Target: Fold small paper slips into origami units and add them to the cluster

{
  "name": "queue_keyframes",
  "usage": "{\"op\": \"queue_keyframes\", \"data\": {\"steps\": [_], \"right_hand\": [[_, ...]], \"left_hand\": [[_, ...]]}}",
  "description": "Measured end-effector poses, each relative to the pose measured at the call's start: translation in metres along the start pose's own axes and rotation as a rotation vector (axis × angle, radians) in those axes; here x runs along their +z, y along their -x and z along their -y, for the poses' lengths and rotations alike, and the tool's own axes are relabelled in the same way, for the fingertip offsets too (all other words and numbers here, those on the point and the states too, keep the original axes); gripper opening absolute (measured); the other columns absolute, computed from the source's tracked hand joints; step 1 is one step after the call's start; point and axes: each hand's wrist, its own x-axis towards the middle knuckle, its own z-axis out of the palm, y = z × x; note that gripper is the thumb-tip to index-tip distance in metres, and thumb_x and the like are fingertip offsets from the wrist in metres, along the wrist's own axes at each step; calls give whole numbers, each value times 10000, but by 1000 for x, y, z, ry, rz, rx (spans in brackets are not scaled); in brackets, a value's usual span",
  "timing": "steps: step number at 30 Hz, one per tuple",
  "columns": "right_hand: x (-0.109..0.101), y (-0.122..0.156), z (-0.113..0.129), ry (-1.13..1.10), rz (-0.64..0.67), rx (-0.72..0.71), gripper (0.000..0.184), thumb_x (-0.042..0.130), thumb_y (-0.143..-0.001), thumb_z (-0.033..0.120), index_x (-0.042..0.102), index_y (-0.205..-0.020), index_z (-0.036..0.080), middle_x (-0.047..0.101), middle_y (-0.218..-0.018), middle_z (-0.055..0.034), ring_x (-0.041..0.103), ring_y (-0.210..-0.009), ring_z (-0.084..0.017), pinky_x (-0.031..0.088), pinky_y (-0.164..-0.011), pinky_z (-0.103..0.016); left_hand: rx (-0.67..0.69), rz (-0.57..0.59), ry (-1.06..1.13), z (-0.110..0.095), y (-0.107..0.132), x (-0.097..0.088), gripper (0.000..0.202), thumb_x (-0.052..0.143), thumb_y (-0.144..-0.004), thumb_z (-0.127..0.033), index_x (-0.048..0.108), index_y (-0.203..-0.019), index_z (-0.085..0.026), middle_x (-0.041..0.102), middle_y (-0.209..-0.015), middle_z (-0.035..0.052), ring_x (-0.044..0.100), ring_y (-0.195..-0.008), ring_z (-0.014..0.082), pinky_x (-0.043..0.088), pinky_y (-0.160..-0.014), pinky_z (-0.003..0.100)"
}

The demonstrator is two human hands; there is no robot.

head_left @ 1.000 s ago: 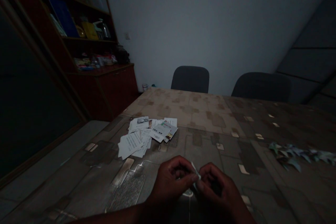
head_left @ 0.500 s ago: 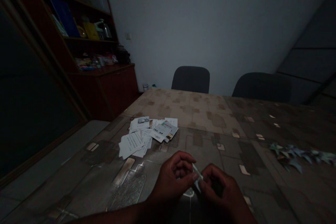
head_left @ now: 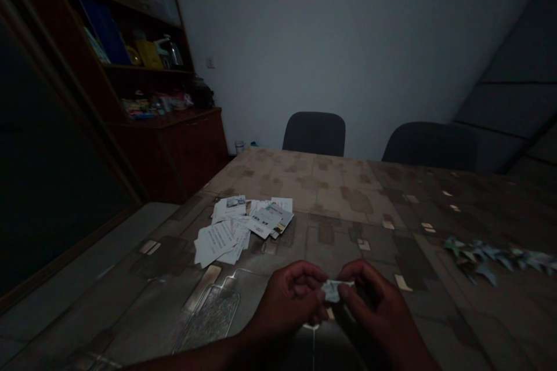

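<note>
Between my two hands is a small folded piece of paper [head_left: 331,291], pale with grey print, held just above the near part of the table. My left hand [head_left: 292,297] pinches its left end between thumb and fingers. At its right end, the thumb and forefinger of my right hand [head_left: 371,295] are closed on it. Ahead and to the left of my hands lies a loose pile of printed paper cards [head_left: 217,240]. Far to the right, a row of small folded paper pieces [head_left: 487,255] with pointed tips rests on the table.
The table [head_left: 300,171] has a patterned brown cover. Two dark chairs stand behind it, one in the middle [head_left: 314,133] and one at the right [head_left: 430,145]. A dark red cabinet [head_left: 187,148] with filled shelves stands at the left. The room is dim.
The folded paper has turned from a steep slant to nearly level, showing a broader face. My right hand has risen slightly, and the hands are a little further apart. The view has shifted slightly.
</note>
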Motion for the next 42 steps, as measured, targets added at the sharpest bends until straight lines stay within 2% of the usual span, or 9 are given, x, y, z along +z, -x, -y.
{"op": "queue_keyframes", "data": {"steps": [4,10,13,17,23,27,35,40,42], "right_hand": [[-1,-1,2,42,46,-28,144,620,-795,348,643,-774,207,580,-640,17,576,-636,-182,442,-598,-275],[2,-1,-6,-120,-1,36,218,666,-785,385,645,-908,207,618,-694,7,606,-659,-187,458,-580,-278],[2,-2,-12,-177,34,70,245,686,-775,406,646,-892,195,630,-700,-4,613,-660,-189,458,-580,-283],[3,-3,-14,-252,49,90,325,712,-747,400,622,-978,190,619,-686,8,602,-635,-178,440,-562,-273],[7,2,-2,-121,-7,54,200,672,-738,376,604,-687,195,554,-581,35,535,-594,-157,395,-567,-258],[9,4,4,-57,-50,4,171,645,-728,365,607,-675,207,540,-587,36,519,-586,-158,384,-560,-260],[8,4,8,-47,-54,-11,168,620,-743,352,595,-650,215,551,-582,36,543,-590,-164,414,-581,-262],[3,5,3,-16,-28,-55,149,638,-760,349,657,-833,220,612,-663,21,596,-636,-178,452,-598,-259],[-1,5,1,43,31,-99,138,625,-794,353,665,-814,222,619,-673,13,602,-644,-180,455,-607,-260]], "left_hand": [[-53,30,-39,1,2,-1,461,815,-609,-509,599,-748,-126,607,-500,-5,572,-419,113,406,-436,203],[-73,63,23,8,1,-5,531,823,-579,-577,557,-747,-149,654,-586,21,618,-450,135,418,-426,209],[-84,74,33,6,4,-4,523,825,-598,-573,552,-740,-150,667,-610,27,642,-480,142,433,-446,208],[-74,71,46,-1,11,-1,477,833,-636,-525,568,-751,-145,682,-629,30,662,-530,146,453,-490,209],[-16,74,45,4,12,-4,463,823,-660,-525,585,-737,-135,688,-601,43,650,-528,146,459,-502,216],[-1,99,39,7,12,-6,449,810,-683,-521,591,-734,-132,704,-594,66,634,-512,135,456,-510,216],[28,16,49,7,11,-2,464,854,-626,-500,618,-747,-119,698,-597,58,634,-520,135,455,-508,210],[-1,-48,17,11,8,-1,522,867,-543,-551,609,-701,-127,673,-531,42,608,-471,127,435,-480,209],[9,-58,-1,12,7,0,529,858,-536,-572,602,-678,-132,667,-521,40,597,-460,122,430,-471,209]]}}
